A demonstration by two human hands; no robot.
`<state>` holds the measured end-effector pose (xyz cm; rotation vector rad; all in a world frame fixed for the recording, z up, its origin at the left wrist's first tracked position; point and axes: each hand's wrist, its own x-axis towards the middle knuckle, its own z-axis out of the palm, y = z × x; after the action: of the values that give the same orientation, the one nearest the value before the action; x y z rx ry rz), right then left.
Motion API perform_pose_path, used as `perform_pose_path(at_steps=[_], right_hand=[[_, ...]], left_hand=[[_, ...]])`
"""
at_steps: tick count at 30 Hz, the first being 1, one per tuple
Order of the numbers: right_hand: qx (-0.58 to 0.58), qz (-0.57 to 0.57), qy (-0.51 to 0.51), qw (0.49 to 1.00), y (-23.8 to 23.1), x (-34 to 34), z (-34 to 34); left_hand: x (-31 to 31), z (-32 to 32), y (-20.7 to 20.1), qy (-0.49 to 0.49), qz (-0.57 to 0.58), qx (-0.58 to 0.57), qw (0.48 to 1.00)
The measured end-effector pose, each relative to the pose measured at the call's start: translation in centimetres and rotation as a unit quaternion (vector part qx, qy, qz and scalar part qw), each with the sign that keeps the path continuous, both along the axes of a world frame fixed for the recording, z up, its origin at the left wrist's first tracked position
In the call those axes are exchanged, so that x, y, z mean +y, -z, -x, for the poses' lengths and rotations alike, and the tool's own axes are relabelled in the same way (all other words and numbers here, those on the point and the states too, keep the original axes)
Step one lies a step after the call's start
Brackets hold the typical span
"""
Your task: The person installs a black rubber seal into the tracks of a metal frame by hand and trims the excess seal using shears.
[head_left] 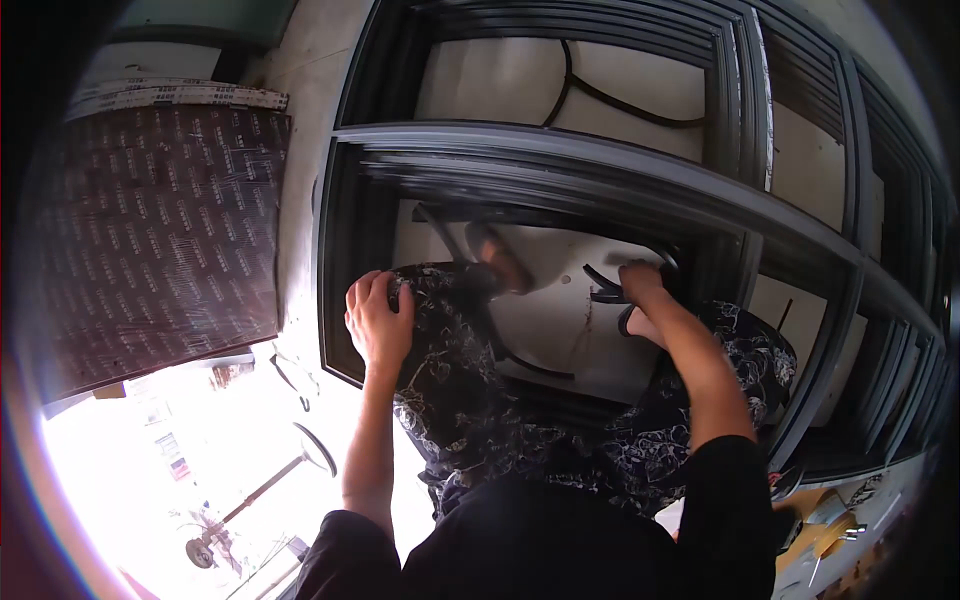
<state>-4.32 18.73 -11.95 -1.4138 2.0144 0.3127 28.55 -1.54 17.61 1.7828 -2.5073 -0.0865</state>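
My left hand [378, 322] rests on my left knee in dark patterned trousers [450, 330], fingers bent loosely over the cloth and holding nothing. Over the pale floor between my knees, my right hand [640, 280] is closed around a black object [604, 286]. Two narrow dark prongs stick out from it to the left; its exact kind is not clear. A curved dark strip runs close to that hand. Around my legs lies a stack of dark grey window-like frames [560, 150]. My foot [500, 262] is inside the frame opening, partly blurred.
Further dark frames [850, 150] lie to the right and far side. A black flexible strip [572, 75] lies in the far opening. At left stands a large brown printed panel [170, 230]. A round-based stand [318, 450] is in bright light at lower left.
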Motion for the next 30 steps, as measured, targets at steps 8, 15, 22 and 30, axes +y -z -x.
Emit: perform_pose_path(at_steps=[8, 15, 22, 30], right_hand=[[0.144, 0.044, -0.075, 0.986, 6.0, 7.4, -3.8], [-0.052, 0.182, 0.038, 0.981, -1.9, -1.8, -2.1], [-0.229, 0.180, 0.084, 0.953, -17.5, -8.4, 1.0], [-0.207, 0.292, 0.128, 0.925, -23.3, -3.1, 1.2]], left_hand=[[-0.5, 0.5, -0.3, -0.012, 0.002, -0.018, 1.000], [-0.8, 1.0, -0.4, -0.014, 0.021, -0.019, 0.999], [0.1, 1.4, 0.1, 0.009, 0.048, -0.027, 0.998], [1.6, 2.5, -0.2, 0.032, 0.055, -0.014, 0.998]])
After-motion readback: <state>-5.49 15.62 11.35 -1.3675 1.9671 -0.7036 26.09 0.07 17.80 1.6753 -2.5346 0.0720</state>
